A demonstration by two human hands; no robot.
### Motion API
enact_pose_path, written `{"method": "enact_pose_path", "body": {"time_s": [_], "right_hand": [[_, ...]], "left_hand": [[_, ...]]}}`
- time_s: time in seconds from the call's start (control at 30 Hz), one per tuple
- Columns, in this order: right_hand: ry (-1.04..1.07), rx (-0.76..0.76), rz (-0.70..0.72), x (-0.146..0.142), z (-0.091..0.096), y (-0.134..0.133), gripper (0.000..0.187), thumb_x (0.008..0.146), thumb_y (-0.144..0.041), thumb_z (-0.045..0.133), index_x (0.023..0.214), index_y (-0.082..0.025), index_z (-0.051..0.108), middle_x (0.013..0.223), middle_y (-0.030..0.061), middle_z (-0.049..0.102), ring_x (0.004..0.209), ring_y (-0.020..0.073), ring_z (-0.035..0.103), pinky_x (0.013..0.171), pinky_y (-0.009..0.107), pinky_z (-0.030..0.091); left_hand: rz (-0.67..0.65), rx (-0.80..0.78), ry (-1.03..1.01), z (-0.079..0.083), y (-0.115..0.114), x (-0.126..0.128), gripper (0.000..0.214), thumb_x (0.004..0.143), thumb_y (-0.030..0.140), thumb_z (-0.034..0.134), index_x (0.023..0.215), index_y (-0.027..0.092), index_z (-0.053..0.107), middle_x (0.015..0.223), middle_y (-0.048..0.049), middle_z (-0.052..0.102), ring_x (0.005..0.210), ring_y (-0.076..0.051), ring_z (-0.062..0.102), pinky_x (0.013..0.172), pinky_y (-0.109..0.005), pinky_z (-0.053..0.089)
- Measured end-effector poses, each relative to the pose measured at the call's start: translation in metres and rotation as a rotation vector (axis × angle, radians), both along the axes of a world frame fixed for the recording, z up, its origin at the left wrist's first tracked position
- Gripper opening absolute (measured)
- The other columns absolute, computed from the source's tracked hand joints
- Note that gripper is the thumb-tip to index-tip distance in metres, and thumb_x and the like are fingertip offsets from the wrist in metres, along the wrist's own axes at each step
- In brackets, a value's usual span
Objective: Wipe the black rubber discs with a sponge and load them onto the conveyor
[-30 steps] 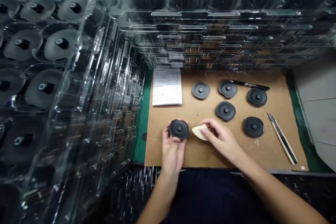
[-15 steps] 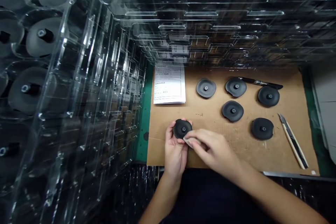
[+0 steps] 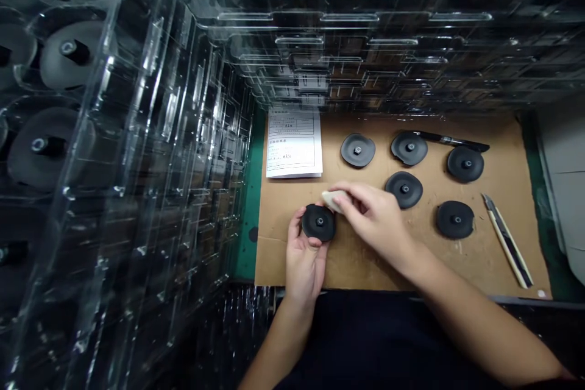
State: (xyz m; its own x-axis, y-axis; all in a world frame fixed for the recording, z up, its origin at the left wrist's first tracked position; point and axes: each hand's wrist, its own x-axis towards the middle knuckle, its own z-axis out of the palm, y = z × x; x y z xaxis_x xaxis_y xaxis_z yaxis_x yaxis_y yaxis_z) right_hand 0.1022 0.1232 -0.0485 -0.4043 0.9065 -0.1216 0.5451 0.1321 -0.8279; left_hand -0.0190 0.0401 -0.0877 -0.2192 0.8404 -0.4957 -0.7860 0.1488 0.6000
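My left hand (image 3: 304, 259) grips a round black disc (image 3: 319, 223) with a small metal hub, holding it over the brown cardboard sheet (image 3: 365, 262). My right hand (image 3: 372, 216) pinches a small cream-coloured wedge (image 3: 332, 199) and presses it against the disc's upper right edge. Several more black discs (image 3: 404, 189) lie on the cardboard to the right of my hands.
Tall stacks of clear plastic trays (image 3: 137, 152) holding more discs wall in the left and back. A printed paper sheet (image 3: 292, 143) lies at the cardboard's back left. A utility knife (image 3: 507, 241) lies at right and a black pen (image 3: 452, 142) at the back.
My right hand brought the cream wedge from beside the disc onto it, then slid it up to the disc's upper right edge. My left hand keeps hold of the disc.
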Motion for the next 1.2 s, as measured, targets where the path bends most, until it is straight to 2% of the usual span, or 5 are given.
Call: {"method": "enact_pose_path", "body": {"time_s": [0.17, 0.53, 0.73, 1.0, 1.2], "right_hand": [[0.008, -0.002, 0.235, -0.015, 0.008, -0.002, 0.019, 0.088, -0.017, 0.049, 0.098, -0.019, 0.065, 0.090, 0.0022, 0.068, 0.083, 0.0153, 0.063, 0.075, 0.026, 0.047], [0.061, -0.094, -0.039, 0.018, 0.006, -0.020, 0.017, 0.088, -0.025, 0.052, 0.097, -0.022, 0.067, 0.087, -0.0013, 0.070, 0.065, 0.0100, 0.059, 0.060, 0.020, 0.044], [0.138, -0.099, 0.008, -0.009, 0.001, -0.009, 0.020, 0.087, -0.021, 0.051, 0.099, -0.020, 0.066, 0.100, 0.0016, 0.068, 0.092, 0.0135, 0.061, 0.084, 0.024, 0.044], [0.022, -0.281, -0.103, 0.075, 0.002, -0.046, 0.023, 0.087, -0.028, 0.051, 0.098, -0.016, 0.067, 0.082, 0.0037, 0.069, 0.062, 0.0126, 0.059, 0.051, 0.021, 0.042], [0.260, 0.072, -0.187, 0.035, 0.044, -0.047, 0.022, 0.089, -0.021, 0.049, 0.106, -0.019, 0.062, 0.098, 0.0043, 0.064, 0.085, 0.0134, 0.059, 0.076, 0.024, 0.047]], "left_hand": [[-0.012, -0.009, -0.009, -0.001, 0.000, -0.001, 0.048, 0.072, 0.022, 0.072, 0.116, 0.027, 0.054, 0.125, -0.0090, 0.059, 0.116, -0.021, 0.054, 0.095, -0.030, 0.046], [-0.038, 0.027, -0.021, 0.002, 0.002, 0.000, 0.047, 0.073, 0.024, 0.072, 0.116, 0.028, 0.054, 0.123, -0.0091, 0.059, 0.115, -0.025, 0.055, 0.098, -0.039, 0.042], [-0.021, 0.041, 0.023, -0.001, -0.001, 0.000, 0.045, 0.075, 0.024, 0.069, 0.117, 0.030, 0.054, 0.124, -0.0046, 0.057, 0.116, -0.017, 0.054, 0.096, -0.028, 0.044], [-0.175, 0.032, -0.043, 0.014, 0.004, 0.000, 0.061, 0.073, 0.030, 0.071, 0.128, 0.028, 0.046, 0.128, -0.0098, 0.054, 0.112, -0.026, 0.058, 0.097, -0.038, 0.044], [-0.312, 0.001, -0.004, 0.041, -0.001, 0.015, 0.059, 0.067, 0.032, 0.075, 0.122, 0.024, 0.054, 0.122, -0.0082, 0.059, 0.111, -0.022, 0.057, 0.091, -0.028, 0.048]]}}
